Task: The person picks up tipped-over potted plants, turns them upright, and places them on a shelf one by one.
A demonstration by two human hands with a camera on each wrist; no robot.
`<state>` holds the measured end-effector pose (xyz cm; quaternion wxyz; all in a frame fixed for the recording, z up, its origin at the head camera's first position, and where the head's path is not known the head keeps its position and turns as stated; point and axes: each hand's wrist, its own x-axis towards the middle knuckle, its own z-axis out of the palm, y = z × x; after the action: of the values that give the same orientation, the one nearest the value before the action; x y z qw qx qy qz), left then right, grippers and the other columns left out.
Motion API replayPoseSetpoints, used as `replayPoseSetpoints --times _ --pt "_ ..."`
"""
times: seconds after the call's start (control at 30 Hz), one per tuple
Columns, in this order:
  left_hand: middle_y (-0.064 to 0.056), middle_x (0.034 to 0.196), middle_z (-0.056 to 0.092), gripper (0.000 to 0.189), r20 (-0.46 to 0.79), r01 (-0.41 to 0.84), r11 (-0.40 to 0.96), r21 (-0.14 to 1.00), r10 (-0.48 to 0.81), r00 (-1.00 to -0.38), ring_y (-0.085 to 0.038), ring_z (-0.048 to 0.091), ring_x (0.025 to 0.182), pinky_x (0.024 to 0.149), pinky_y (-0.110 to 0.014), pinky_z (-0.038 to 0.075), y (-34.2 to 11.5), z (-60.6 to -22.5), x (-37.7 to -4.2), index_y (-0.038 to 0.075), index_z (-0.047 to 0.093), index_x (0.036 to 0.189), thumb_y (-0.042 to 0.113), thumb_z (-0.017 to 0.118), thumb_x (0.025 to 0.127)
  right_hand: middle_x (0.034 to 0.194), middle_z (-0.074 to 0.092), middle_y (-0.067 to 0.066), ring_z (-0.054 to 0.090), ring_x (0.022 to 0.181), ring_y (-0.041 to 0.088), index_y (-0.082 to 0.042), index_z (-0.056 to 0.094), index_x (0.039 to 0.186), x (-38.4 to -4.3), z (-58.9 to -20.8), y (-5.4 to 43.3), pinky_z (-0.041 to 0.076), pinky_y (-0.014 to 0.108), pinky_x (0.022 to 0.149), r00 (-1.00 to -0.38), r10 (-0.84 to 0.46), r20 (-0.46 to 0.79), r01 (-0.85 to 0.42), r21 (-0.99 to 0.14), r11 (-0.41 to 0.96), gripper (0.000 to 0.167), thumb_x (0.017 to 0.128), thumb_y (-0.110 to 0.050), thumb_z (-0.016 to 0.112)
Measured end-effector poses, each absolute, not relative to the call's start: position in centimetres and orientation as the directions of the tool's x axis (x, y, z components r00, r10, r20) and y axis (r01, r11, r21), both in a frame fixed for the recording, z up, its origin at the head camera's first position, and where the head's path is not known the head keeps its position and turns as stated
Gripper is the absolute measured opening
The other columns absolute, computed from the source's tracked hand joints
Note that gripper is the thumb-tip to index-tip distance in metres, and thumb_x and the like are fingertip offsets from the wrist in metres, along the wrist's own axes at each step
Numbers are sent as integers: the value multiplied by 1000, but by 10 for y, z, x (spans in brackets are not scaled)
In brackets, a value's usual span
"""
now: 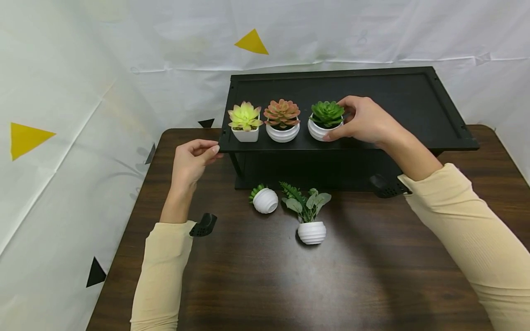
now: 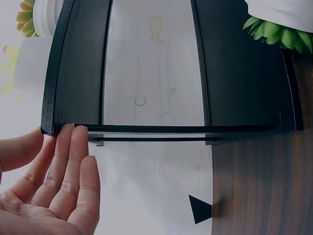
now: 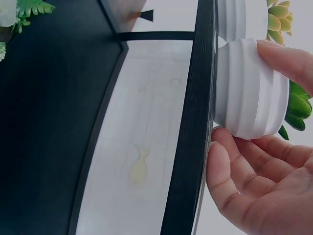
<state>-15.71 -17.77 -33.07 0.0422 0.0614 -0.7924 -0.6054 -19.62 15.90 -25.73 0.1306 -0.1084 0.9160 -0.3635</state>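
My right hand (image 1: 364,120) grips a green succulent (image 1: 327,114) by its ridged white pot (image 3: 252,88), thumb and fingers on opposite sides. The pot stands on the top board of a black shelf (image 1: 389,105). At the shelf's front left corner, my left hand (image 1: 191,163) pinches the board's edge, with thumb above and fingertips (image 2: 78,134) below. Left of the green plant are an orange-brown succulent (image 1: 282,114) in a round white pot and a yellow-green succulent (image 1: 244,117) in a square white pot.
In front of the shelf, a small succulent in a white pot (image 1: 265,201) lies tipped over on the brown wooden table (image 1: 256,276). Beside it is a leafy plant in a ridged white pot (image 1: 312,233). White sheeting (image 1: 186,41) with yellow and black triangles hangs behind and left.
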Motion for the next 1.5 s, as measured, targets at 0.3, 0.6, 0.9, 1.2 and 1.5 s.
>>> replayPoseSetpoints --times 0.3,0.6,0.9,1.2,1.5 --pt "-18 97 62 23 -5 -43 259 965 -146 -989 -22 66 81 78 -28 52 -178 -331 -157 -8 63 105 6 62 87 107 48 18 46 83 24 3 37 134 -195 -256 160 42 27 60 -936 -303 -180 -92 -706 703 74 75 -20 75" --pt "-19 98 62 23 -6 -43 252 967 -144 -990 -19 66 78 80 -32 52 -178 -331 -156 -8 63 105 6 62 87 112 48 20 53 75 14 6 40 130 -193 -255 166 48 26 61 -931 -311 -191 -83 -719 690 66 77 -17 73" --pt "-18 97 62 23 -11 -50 259 965 -148 -989 -25 66 83 79 -30 52 -177 -330 -157 -8 63 104 6 62 87 113 51 18 56 78 15 3 45 125 -186 -256 174 50 25 65 -930 -294 -219 -41 -736 676 58 79 -20 72" --pt "-16 96 63 23 -14 -52 254 966 -149 -989 -25 66 83 78 -29 52 -177 -330 -157 -8 63 104 6 62 87 107 54 13 58 78 19 2 49 121 -179 -258 184 51 27 70 -932 -291 -214 -39 -742 670 54 80 -24 71" --pt "-15 96 63 22 -15 -54 258 964 -152 -988 -23 66 82 77 -27 53 -177 -330 -157 -8 63 104 6 62 87 103 56 11 59 76 14 2 52 119 -171 -258 194 50 21 67 -933 -295 -208 -45 -745 666 50 81 -24 71"
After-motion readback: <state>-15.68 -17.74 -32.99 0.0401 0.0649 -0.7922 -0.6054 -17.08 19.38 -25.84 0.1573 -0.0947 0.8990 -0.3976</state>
